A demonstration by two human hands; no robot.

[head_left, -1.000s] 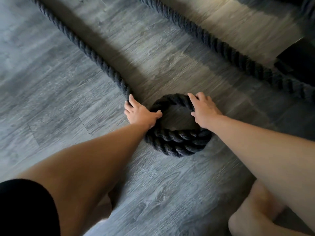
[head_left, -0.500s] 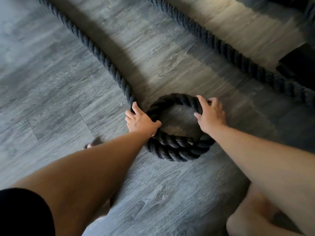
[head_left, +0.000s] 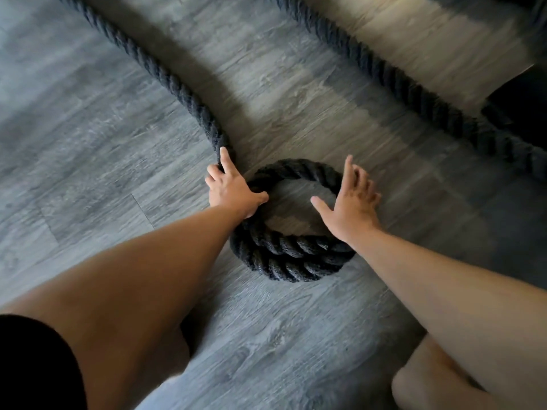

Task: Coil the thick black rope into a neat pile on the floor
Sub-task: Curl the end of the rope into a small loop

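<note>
The rope (head_left: 291, 255) lies in a small ring on the floor (head_left: 88, 173) and looks heavy and stiff, so grab its long part where the left hand (head_left: 233, 193) holds it, while the right hand (head_left: 352, 202) is spread open.

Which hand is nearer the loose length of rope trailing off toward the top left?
Left. The left hand holds the loose rope where it joins the coil; the right hand is spread over the coil's right side.
</note>
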